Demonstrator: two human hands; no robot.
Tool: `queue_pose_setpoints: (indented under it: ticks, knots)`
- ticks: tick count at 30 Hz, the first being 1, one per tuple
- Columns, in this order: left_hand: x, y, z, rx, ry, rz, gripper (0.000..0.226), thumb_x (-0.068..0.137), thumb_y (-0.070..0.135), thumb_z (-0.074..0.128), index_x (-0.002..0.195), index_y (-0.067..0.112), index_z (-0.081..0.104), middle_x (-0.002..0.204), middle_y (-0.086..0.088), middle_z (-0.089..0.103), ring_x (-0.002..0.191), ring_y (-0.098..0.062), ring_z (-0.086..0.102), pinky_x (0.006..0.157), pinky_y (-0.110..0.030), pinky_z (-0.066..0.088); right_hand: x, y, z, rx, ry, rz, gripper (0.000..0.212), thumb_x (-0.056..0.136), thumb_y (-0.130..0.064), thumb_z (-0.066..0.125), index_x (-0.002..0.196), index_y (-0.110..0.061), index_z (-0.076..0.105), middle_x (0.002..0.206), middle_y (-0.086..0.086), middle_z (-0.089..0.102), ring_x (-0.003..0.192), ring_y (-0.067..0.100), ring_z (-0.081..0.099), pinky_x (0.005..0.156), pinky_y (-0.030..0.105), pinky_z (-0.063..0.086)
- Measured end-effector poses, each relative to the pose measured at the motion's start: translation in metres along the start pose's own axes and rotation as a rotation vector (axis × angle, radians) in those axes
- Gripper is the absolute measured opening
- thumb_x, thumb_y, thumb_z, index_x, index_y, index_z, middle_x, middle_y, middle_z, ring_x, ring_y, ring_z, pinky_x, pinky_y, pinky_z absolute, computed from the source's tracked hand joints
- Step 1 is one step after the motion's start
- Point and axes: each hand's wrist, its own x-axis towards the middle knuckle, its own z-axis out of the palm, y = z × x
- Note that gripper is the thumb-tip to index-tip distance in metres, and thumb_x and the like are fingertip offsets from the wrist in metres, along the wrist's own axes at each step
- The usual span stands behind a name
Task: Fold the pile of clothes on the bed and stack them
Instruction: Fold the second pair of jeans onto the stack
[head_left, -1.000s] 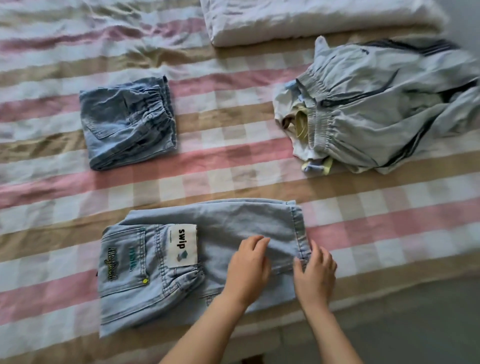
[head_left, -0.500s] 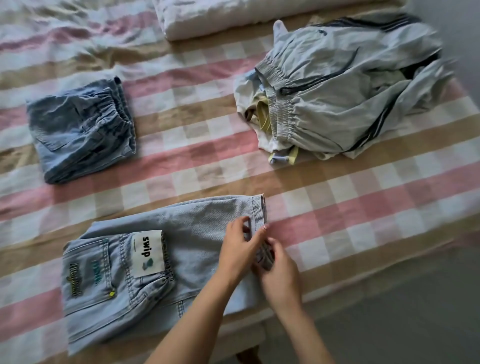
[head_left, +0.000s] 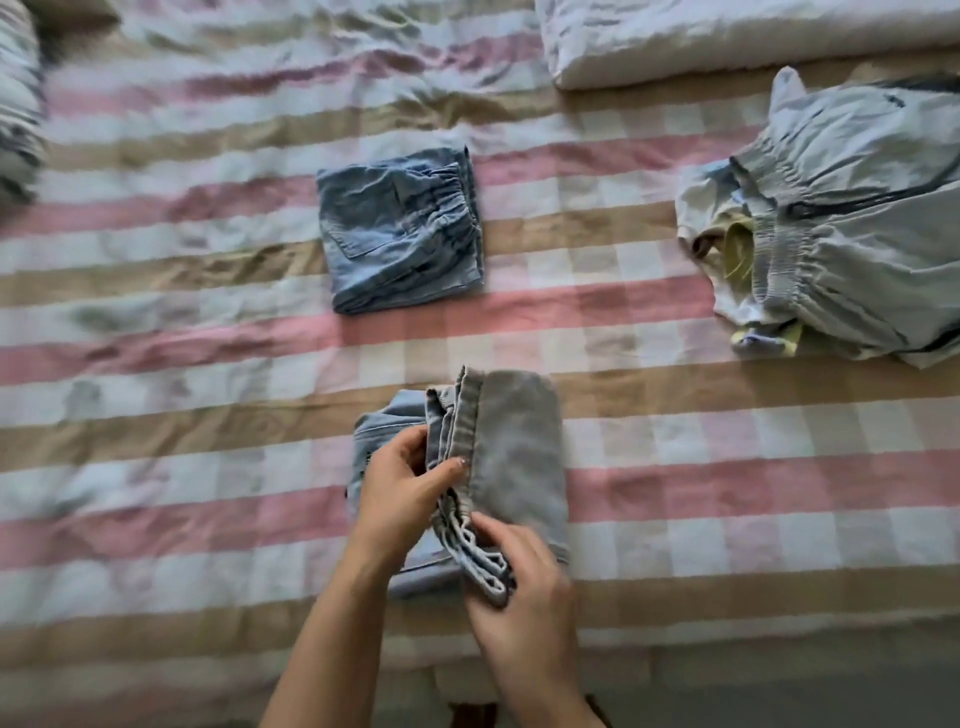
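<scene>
Striped bedsheet (head_left: 208, 364); jeans (head_left: 519, 457), hem edge gripped by left hand (head_left: 400, 488) and right hand (head_left: 519, 597) (bulk beyond and rightward).

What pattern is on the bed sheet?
The bed sheet has a check of pink, tan and white bands, seen in the head view.

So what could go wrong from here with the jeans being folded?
Two things, I'd guess. The light jeans have their hems bunched and uneven where the left hand and right hand pinch them, so the fold may end up lumpy or spring open when released. They also lie close to the near edge of the bed, so a tug toward the person could slide them off.
</scene>
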Motion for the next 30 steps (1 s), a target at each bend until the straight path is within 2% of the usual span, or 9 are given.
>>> queue_pose_setpoints:
  ticks: [5, 9, 12, 14, 16, 19, 23, 27, 30]
  knots:
    - [0.014, -0.053, -0.072, -0.069, 0.083, -0.118, 0.030, 0.082, -0.016, 0.052, 0.102, 0.004, 0.059, 0.085, -0.004, 0.069, 0.072, -0.006, 0.065, 0.067, -0.018, 0.054, -0.011, -0.003, 0.080, -0.143, -0.142, -0.165, 0.056, 0.052, 0.006, 0.061, 0.106, -0.006, 0.068, 0.096, 0.006, 0.067, 0.087, 0.016, 0.057, 0.079, 0.023, 0.045]
    - [0.025, -0.095, -0.093, -0.001, 0.195, -0.191, 0.033, 0.084, -0.015, 0.051, 0.113, 0.000, 0.051, 0.102, -0.015, 0.063, 0.093, -0.023, 0.061, 0.081, -0.030, 0.050, -0.014, 0.011, 0.117, -0.304, -0.362, -0.206, 0.054, 0.056, 0.002, 0.070, 0.109, -0.005, 0.067, 0.105, 0.008, 0.067, 0.086, 0.022, 0.065, 0.069, 0.023, 0.053]
    - [0.029, -0.110, -0.085, 0.259, 0.273, -0.130, 0.031, 0.082, -0.006, 0.056, 0.110, 0.005, 0.054, 0.102, -0.010, 0.061, 0.101, -0.029, 0.058, 0.085, -0.034, 0.044, -0.009, 0.024, 0.115, -0.326, -0.524, -0.186, 0.051, 0.077, -0.009, 0.057, 0.128, -0.004, 0.053, 0.129, 0.011, 0.054, 0.114, 0.024, 0.052, 0.097, 0.027, 0.043]
    - [0.031, -0.117, -0.080, 0.471, 0.340, -0.098, 0.035, 0.080, 0.000, 0.060, 0.114, 0.003, 0.054, 0.109, -0.017, 0.055, 0.106, -0.033, 0.049, 0.092, -0.037, 0.036, -0.001, 0.026, 0.100, -0.239, -0.398, -0.176, 0.038, 0.078, -0.014, 0.060, 0.116, -0.006, 0.063, 0.116, 0.010, 0.062, 0.108, 0.018, 0.053, 0.096, 0.025, 0.040]
    - [0.032, -0.120, -0.076, 0.518, 0.335, -0.159, 0.046, 0.084, 0.004, 0.058, 0.128, 0.001, 0.045, 0.123, -0.022, 0.044, 0.119, -0.036, 0.038, 0.102, -0.036, 0.024, 0.013, 0.033, 0.082, -0.190, -0.109, -0.108, 0.027, 0.080, -0.015, 0.060, 0.105, -0.008, 0.067, 0.106, 0.007, 0.064, 0.102, 0.011, 0.050, 0.092, 0.020, 0.036]
    - [0.033, -0.124, -0.077, 0.402, 0.218, -0.253, 0.047, 0.093, 0.012, 0.049, 0.136, -0.001, 0.034, 0.134, -0.023, 0.039, 0.127, -0.034, 0.035, 0.107, -0.037, 0.027, 0.043, 0.055, 0.059, -0.218, 0.177, 0.188, 0.037, 0.083, -0.008, 0.064, 0.119, -0.002, 0.057, 0.120, 0.016, 0.056, 0.115, 0.025, 0.046, 0.100, 0.027, 0.028]
    - [0.037, -0.120, -0.081, 0.247, 0.180, -0.304, 0.032, 0.088, 0.025, 0.061, 0.112, 0.005, 0.052, 0.109, -0.011, 0.060, 0.105, -0.025, 0.055, 0.083, -0.030, 0.041, 0.071, 0.077, 0.048, 0.058, 0.001, 0.584, 0.046, 0.087, -0.022, 0.062, 0.126, -0.002, 0.047, 0.126, 0.015, 0.054, 0.118, 0.028, 0.049, 0.097, 0.031, 0.037]
    - [0.036, -0.110, -0.084, 0.067, 0.153, -0.311, 0.019, 0.084, 0.017, 0.067, 0.100, 0.007, 0.060, 0.092, -0.002, 0.067, 0.088, -0.017, 0.061, 0.066, -0.013, 0.045, 0.072, 0.079, 0.048, 0.142, 0.005, 0.562, 0.023, 0.084, -0.025, 0.066, 0.101, -0.010, 0.059, 0.100, 0.006, 0.067, 0.094, 0.023, 0.062, 0.079, 0.031, 0.044]
    - [0.037, -0.095, -0.087, 0.049, 0.171, -0.264, 0.016, 0.085, 0.021, 0.065, 0.099, 0.013, 0.060, 0.090, 0.005, 0.066, 0.085, -0.011, 0.060, 0.062, -0.008, 0.043, 0.080, 0.070, 0.041, 0.176, 0.017, 0.503, 0.018, 0.084, -0.020, 0.066, 0.098, -0.010, 0.060, 0.095, 0.004, 0.068, 0.094, 0.022, 0.063, 0.078, 0.029, 0.045]
